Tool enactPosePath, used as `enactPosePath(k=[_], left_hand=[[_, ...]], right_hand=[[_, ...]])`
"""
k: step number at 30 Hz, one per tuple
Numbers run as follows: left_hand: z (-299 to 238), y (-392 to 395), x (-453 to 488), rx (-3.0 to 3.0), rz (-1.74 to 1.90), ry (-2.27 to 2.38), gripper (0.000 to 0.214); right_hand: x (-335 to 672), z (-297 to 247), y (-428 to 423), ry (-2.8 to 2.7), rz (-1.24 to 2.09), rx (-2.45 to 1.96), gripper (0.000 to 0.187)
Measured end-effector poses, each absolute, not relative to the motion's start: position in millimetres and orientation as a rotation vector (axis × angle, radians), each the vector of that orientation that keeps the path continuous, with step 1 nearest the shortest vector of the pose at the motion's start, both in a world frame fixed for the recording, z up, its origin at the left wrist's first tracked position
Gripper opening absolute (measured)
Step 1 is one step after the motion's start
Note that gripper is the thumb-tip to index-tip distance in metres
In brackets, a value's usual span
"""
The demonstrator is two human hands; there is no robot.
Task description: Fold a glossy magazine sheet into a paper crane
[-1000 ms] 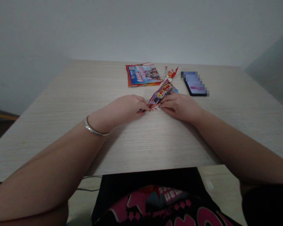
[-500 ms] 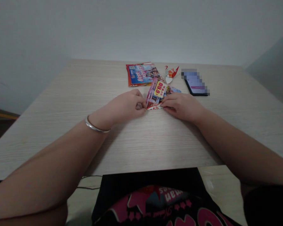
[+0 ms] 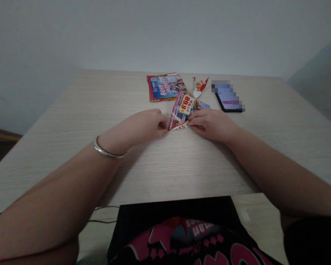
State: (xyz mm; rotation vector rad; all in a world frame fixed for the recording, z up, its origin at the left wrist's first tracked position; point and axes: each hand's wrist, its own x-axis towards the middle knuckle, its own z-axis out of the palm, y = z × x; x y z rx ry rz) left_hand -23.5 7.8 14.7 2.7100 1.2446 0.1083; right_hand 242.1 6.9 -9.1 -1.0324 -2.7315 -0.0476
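A colourful printed flyer [image 3: 186,105], folded to a pointed shape with a yellow price patch, lies on the table between my hands. At its near left corner, my left hand [image 3: 151,123] is closed with thumb and finger pinching the tip. My right hand [image 3: 209,123] grips the flyer's right side, fingertips pressed together along a folded strip with a white edge. Part of the paper is hidden under the right fingers. Beyond the flyer stands a small folded paper figure [image 3: 200,86], red and white with pointed ends.
A stack of printed flyers [image 3: 168,86] lies behind my left hand. To the right rests a phone [image 3: 228,97], its screen partly blurred out. The pale wooden table [image 3: 71,110] meets a wall at the back. Its front edge is close to my body.
My left hand has shifted slightly left and nearer, with the flyer's corner drawn along and the flyer turned a little. The right hand has barely moved.
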Motion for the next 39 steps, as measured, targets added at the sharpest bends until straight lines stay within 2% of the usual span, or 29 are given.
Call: enactPosePath(k=[2, 8, 15, 39], left_hand=[[20, 2, -18, 2.831, 0.26, 1.235, 0.025], [15, -16, -7, 2.995, -0.003, 1.02, 0.041], [15, -29, 0, 2.948, -0.105, 1.144, 0.049], [14, -33, 2, 3.02, -0.132, 1.138, 0.051]], right_hand=[[242, -9, 7, -2.732, -0.057, -1.02, 0.025], [240, -7, 9, -2.731, -0.055, -1.074, 0.024], [241, -8, 11, -2.707, -0.02, -1.093, 0.025], [236, -8, 8, -2.693, -0.041, -1.148, 0.024]])
